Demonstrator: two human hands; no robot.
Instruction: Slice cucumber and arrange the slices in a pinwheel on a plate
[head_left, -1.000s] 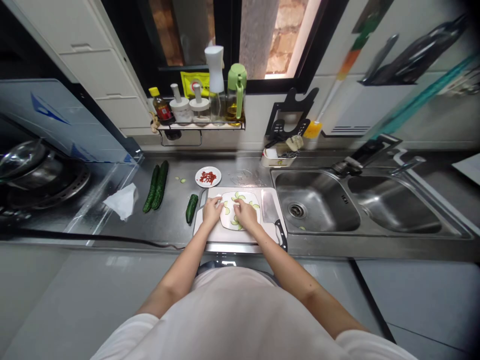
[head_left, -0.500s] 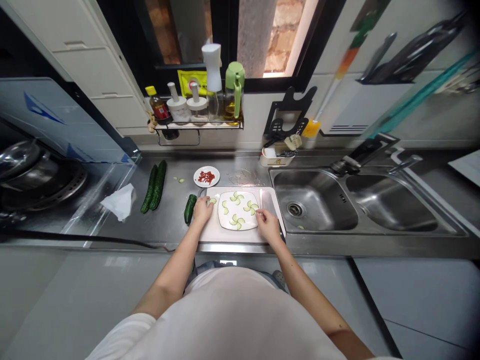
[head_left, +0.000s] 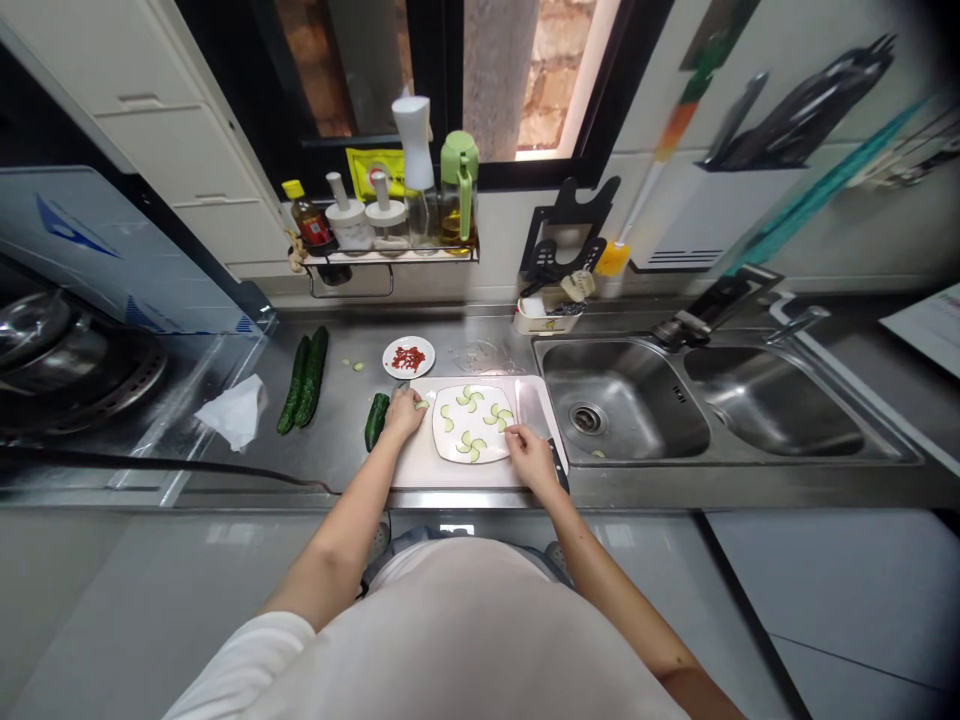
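Note:
On the white cutting board [head_left: 412,470] lies a white square-ish plate [head_left: 454,424] with thin green-edged cucumber slices [head_left: 471,446] arranged in pinwheels, plus a smaller cluster at its left side. My left hand [head_left: 404,414] is at the board's left edge, fingers closed at a pale cucumber slice [head_left: 422,405]. At the plate's right rim, my right hand [head_left: 534,459] has its fingertips pinched together beside a pinwheel; what they hold, if anything, is too small to make out. A cut cucumber piece [head_left: 376,422] lies left of my left hand. Partly behind my right hand is a cleaver [head_left: 534,403].
Two whole cucumbers [head_left: 302,380] and a crumpled white cloth [head_left: 234,412] lie left. A small plate [head_left: 409,357] of chopped red pieces stands behind the board. A double sink [head_left: 622,400] is right; a condiment rack [head_left: 390,255] hangs above the counter.
My hands have moved apart from over the plate: the left to the board's left edge, the right to the plate's right rim. In the last half second they barely shift.

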